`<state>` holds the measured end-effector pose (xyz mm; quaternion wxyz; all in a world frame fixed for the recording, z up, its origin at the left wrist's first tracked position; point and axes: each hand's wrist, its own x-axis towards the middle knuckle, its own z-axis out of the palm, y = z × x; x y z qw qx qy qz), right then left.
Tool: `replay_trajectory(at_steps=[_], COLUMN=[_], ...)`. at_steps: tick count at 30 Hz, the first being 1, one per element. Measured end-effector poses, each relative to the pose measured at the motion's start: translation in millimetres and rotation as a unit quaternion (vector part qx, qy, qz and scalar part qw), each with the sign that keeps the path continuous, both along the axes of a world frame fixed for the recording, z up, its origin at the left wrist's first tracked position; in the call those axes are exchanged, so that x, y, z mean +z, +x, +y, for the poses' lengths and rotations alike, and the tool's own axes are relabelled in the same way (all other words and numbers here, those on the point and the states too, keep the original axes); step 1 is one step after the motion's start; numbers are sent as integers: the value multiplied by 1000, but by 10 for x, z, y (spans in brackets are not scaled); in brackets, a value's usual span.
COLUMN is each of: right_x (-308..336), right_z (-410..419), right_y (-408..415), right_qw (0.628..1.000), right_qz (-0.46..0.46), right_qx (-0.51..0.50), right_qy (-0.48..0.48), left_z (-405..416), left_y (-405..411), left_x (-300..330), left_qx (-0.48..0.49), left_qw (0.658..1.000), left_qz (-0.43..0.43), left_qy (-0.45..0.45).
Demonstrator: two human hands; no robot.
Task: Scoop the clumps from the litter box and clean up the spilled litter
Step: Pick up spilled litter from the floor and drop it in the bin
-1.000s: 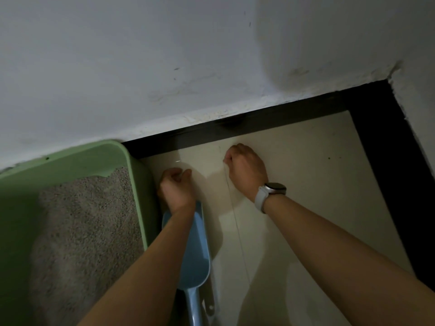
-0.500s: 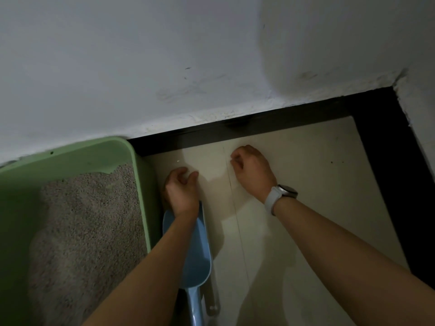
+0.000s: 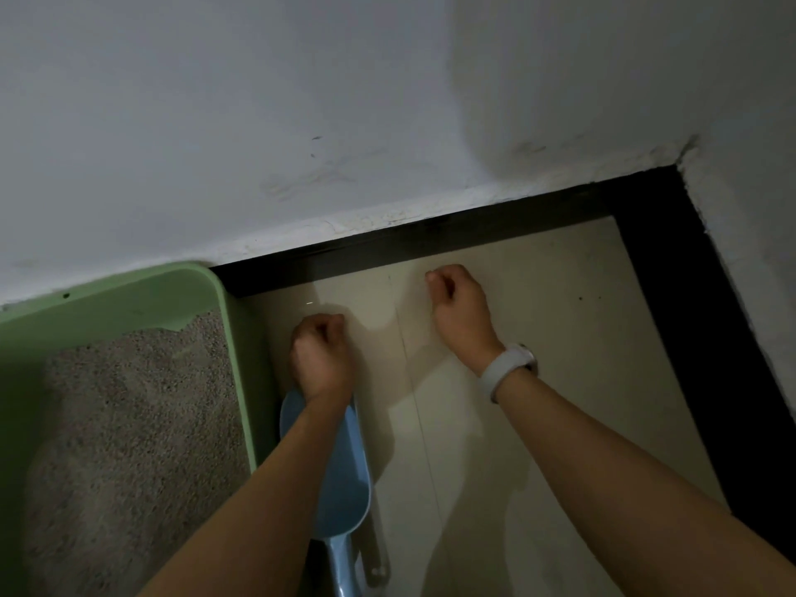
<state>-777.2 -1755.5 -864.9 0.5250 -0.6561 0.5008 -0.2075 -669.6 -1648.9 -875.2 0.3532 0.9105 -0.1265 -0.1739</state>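
Observation:
A green litter box (image 3: 234, 346) stands at the left against the wall, holding grey litter (image 3: 129, 424). Beside it a blue scoop (image 3: 344, 480) lies on the beige floor tiles, partly under my left forearm. My left hand (image 3: 321, 355) rests knuckles-up on the floor just beyond the scoop's front end, fingers curled into a fist. About a hand's width to the right, my right hand (image 3: 458, 312) is also on the tile with curled fingers and thumb against forefinger. Nothing shows inside either hand. A few dark specks (image 3: 580, 298) dot the floor further right.
The white wall meets a black skirting strip (image 3: 474, 234) that runs behind the hands and turns down the right side. A grey handle (image 3: 375, 553) lies beside the blue scoop. A white watch (image 3: 508, 366) sits on my right wrist. The light is dim.
My left hand's fingers, slightly spread half a second ago, have curled into a fist. My right hand stays in about the same spot on the tile.

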Motion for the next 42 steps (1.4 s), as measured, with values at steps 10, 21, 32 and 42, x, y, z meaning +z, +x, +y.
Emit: replay_trajectory(at_steps=[10,21,32,42], right_x=[299,-11,-91,-136], right_z=[-315,-496,-458,-404], right_y=[-1059,-1414,-1325,-1431], right_qw=[834,959,927,950], right_qz=[-349,131,284,155], right_qx=[-297,-251,-241,-259], right_qy=[308,12,-46,-74], left_z=[-755,-1157,-1636,-1810], left_y=[-758,-1051,-1243,-1491], left_x=[509,499,168,-34], left_qx=[-68,0,-227,-247], left_qw=[948,840,963,967], left_qz=[228,493,131,28], left_qy=[-213,-227,-58,-47])
